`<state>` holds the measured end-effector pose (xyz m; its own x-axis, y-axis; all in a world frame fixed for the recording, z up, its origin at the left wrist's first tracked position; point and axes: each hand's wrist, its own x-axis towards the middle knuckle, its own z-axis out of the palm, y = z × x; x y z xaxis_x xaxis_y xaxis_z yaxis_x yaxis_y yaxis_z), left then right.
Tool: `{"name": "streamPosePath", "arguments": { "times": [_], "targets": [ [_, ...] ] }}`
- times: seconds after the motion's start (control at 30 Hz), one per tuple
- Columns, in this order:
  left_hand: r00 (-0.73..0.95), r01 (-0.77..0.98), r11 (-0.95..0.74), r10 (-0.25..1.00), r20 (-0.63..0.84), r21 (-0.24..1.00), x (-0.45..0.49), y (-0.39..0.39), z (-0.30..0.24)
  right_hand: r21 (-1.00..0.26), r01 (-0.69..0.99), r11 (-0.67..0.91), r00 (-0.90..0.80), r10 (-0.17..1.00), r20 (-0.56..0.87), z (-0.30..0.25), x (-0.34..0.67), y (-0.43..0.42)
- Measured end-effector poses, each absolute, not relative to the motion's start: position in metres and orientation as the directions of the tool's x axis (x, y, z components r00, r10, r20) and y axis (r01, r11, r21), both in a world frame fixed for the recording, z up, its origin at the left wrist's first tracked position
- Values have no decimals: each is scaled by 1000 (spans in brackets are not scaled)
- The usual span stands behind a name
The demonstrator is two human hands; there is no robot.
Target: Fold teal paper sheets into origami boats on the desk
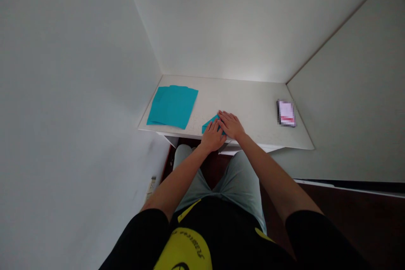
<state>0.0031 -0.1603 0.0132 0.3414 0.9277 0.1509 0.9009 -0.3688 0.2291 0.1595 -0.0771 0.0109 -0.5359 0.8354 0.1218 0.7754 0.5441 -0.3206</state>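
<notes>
A small piece of folded turquoise paper (207, 127) lies near the front edge of the white desk (253, 105). My left hand (213, 136) rests on its near part, fingers stretched out and pointing away from me. Beside it, my right hand (232, 125) lies flat over the paper's right part, its fingers reaching toward the left. The two hands touch or nearly touch, and they cover much of the folded paper. Neither hand grips anything.
Several turquoise paper sheets (173, 106) lie overlapping at the desk's left side. A phone-like object (286, 113), blurred by pixels, lies at the right end. Walls bound the desk at the left, back and right. A wall socket (151, 187) is low on the left.
</notes>
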Motion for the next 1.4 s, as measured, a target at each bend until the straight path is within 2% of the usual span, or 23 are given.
{"name": "streamPosePath", "arguments": {
  "times": [0.17, 0.4, 0.73, 0.93, 1.03, 1.2, 1.4],
  "targets": [
    [300, 905, -320, 947, 114, 279, -14, -153, 17, -315, 769, 556, -542, 829, 140, 6, 162, -81],
    [323, 911, -341, 939, 115, 233, -50, -174, 17, -273, 800, 534, -527, 843, 104, 12, 160, -83],
    [308, 913, -328, 944, 118, 243, -58, -189, 22, -180, 737, 651, -641, 758, 121, 13, 162, -81],
    [322, 903, -341, 940, 116, 259, -59, -187, 20, -197, 850, 488, -472, 873, 125, 8, 166, -63],
    [310, 904, -336, 941, 133, 266, -59, -187, 20, -211, 870, 446, -422, 894, 152, 12, 172, -65],
    [289, 900, -321, 946, 148, 296, -60, -186, 23, -209, 802, 559, -529, 828, 183, 20, 199, -99],
    [363, 869, -384, 924, 125, 312, -74, -185, 29, -244, 722, 647, -634, 760, 141, 15, 242, -137]
  ]
}}
